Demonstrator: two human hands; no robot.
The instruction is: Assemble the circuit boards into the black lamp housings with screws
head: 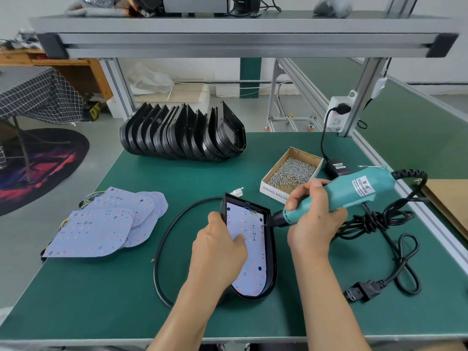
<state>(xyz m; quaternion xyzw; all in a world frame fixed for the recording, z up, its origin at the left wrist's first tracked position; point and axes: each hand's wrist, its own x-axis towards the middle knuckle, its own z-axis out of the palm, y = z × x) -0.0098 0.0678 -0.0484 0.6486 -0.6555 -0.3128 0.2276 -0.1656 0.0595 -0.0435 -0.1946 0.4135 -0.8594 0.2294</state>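
While driver bit sits at the board's right edge, one screw being driven, centre of frame. Right hand [314, 211] wrapped fully round the teal electric screwdriver [354, 191], body angled up toward right of frame, bit pointing left and slightly down into circuit board [249, 249]. Left hand [220, 247] curled over left wall of black lamp housing [271, 259], thumb pressed flat on the board, holding it down.

Key relation: housing's long axis runs from mid-frame toward lower centre, rounded end nearest the wearer, flat end away. Screw point lies on the right rim, upper half, directly beside right hand; left hand braces opposite side. Driver comes in at a shallow angle, not plumb to the board, so looks prone to cam-out or a crooked screw. Remaining screw holes probably toward the rounded lower end, nearer both hands.

Supplies: box of screws [291, 173] just above right hand; stack of loose circuit boards [101, 224] left of frame on desk [101, 300]; row of empty housings [182, 133] upper centre. Black cable [162, 239] loops round left of the housing.

Hard to make out: screw head and bit tip too small to confirm seating. Left wall of housing hidden behind left hand. Count of screws already in not readable. Box label cut off by right hand.
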